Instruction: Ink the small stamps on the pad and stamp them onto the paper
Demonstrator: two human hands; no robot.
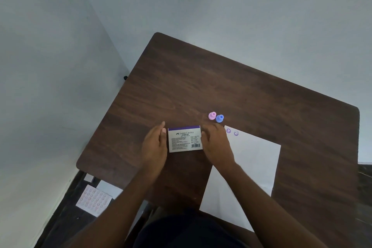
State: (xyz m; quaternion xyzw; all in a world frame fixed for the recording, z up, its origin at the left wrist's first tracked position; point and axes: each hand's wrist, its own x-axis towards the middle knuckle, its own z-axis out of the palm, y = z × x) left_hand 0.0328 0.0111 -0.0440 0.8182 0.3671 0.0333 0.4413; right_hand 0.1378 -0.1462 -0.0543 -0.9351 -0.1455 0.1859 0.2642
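At frame centre the closed pad (184, 138) lies between both hands, the left hand (155, 143) and right hand (216, 143) straight-fingered against its ends, probably steadying it, while both stamps (216, 117) wait just above, beside the twice-stamped paper (247, 169).
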